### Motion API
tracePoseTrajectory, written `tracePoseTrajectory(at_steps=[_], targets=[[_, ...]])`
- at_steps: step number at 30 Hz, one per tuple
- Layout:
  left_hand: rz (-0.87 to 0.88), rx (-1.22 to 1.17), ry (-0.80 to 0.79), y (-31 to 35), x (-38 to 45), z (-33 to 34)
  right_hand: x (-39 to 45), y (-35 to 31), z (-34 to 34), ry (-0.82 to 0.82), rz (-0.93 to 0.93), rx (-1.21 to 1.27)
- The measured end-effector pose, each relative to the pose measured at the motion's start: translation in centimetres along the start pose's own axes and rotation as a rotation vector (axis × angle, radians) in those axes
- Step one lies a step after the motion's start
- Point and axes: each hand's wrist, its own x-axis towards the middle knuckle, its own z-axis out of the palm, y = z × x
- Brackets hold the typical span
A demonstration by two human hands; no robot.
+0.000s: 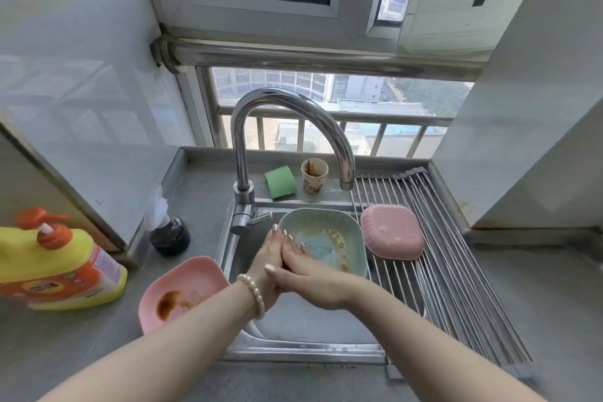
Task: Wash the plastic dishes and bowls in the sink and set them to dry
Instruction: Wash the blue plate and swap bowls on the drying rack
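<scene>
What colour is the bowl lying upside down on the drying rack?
Pink; the bowl shows clearly in the head view, on the rack.

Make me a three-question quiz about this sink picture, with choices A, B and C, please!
1. Where is the upside-down pink bowl?
A. on the metal drying rack
B. on the windowsill
C. under the soap bottle

2. What colour is the bowl in the sink?
A. red
B. pale green
C. black

3. What is the pink bowl on the counter like?
A. clean and dry
B. broken in half
C. stained with brown sauce

Answers:
1. A, it lies face down on the rack's bars, right of the sink.
2. B, it is pale green with brown bits inside.
3. C, a brown smear shows inside it.
</scene>
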Motion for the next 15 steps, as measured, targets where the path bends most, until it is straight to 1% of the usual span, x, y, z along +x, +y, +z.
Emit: tracePoseTrajectory(at_steps=[2,3,5,8,10,13,15], targets=[[0.053,0.094,0.098,0.7,0.5,-0.2,-1.0,0.0,0.2,-0.064,-0.056,-0.04],[0.074,0.137,0.115,1.0,0.6,-0.3,-1.5,0.1,0.4,-0.082,-0.069,-0.09],[0.112,0.215,0.114,1.7,0.8,-0.7,-2.2,1.2,0.7,-0.056,-0.075,-0.2],[0.125,0.388,0.145,2.6,1.1,-1.3,-3.1,3.5,0.6,0.091,-0.07,-0.389],[0.101,0.44,0.144,3.2,1.4,-1.7,-3.6,4.7,0.3,0.198,-0.175,-0.531],[0.019,0.452,0.132,4.1,1.5,-1.9,-3.5,7.4,-0.2,0.386,-0.349,-0.715],[-0.05,0.385,0.121,4.3,1.4,-1.7,-3.1,7.8,-0.4,0.514,-0.359,-0.829]])
